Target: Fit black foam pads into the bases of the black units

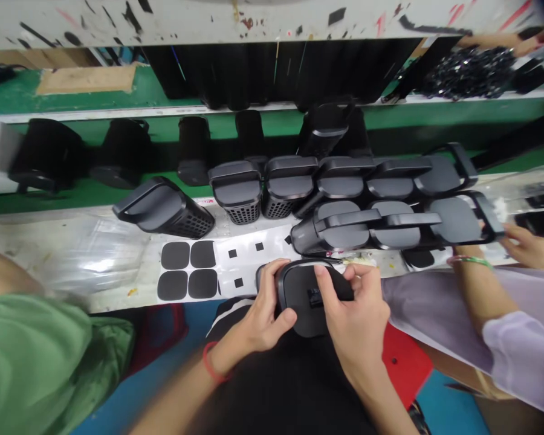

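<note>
On my lap I have a black device (281, 287) with a rounded-square end turned up towards me. A dark foam pad (301, 308) with a small rectangular cutout lies over that end. My left hand (269, 311) wraps the device's left side, thumb near the rim. With its thumb on the pad and fingers curled at the pad's right edge, my right hand (356, 308) is closed. Just left, a white backing sheet (249, 266) bears several rounded-square black pads (175, 285) and small black squares (239, 282). The device's lower part is hidden by my hands.
Several similar black devices with handles (283, 181) stand in rows beyond my hands; one (167, 208) leans apart at left. Clear plastic (104, 248) lies farther left. A person in green (40, 356) sits left; a co-worker's hand (530, 244) is at right. A shelf edge (272, 21) crosses overhead.
</note>
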`<state>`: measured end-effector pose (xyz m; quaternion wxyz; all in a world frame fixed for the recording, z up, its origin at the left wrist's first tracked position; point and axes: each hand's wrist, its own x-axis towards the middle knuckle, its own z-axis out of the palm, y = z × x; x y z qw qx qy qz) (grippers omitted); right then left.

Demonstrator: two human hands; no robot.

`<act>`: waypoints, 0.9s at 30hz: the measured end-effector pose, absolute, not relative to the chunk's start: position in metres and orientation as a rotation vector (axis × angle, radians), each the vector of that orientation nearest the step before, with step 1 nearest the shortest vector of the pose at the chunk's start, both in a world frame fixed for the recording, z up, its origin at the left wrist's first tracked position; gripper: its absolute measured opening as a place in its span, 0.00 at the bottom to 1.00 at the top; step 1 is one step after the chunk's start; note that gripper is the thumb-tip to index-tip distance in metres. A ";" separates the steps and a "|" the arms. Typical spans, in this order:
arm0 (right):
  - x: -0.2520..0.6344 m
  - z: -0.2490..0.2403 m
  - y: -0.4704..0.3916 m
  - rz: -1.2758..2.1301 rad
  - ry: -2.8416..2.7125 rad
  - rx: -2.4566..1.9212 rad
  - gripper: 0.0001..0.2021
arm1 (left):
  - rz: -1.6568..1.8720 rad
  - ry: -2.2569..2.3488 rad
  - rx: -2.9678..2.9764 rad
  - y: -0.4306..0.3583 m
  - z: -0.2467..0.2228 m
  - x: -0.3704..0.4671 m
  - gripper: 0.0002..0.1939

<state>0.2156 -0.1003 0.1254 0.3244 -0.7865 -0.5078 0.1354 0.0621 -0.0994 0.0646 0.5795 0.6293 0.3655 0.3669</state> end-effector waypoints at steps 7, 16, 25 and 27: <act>0.214 0.124 -0.098 0.389 -1.284 -2.074 0.22 | 0.860 0.874 1.440 -0.100 0.061 0.063 0.35; 0.221 0.125 -0.097 0.456 -1.241 -2.084 0.22 | 0.825 0.874 1.438 -0.098 0.064 0.063 0.36; 0.218 0.128 -0.098 0.441 -1.266 -2.087 0.21 | 0.849 0.848 1.464 -0.097 0.064 0.063 0.35; 0.218 0.128 -0.098 0.447 -1.272 -2.082 0.21 | 0.847 0.852 1.460 -0.097 0.065 0.063 0.34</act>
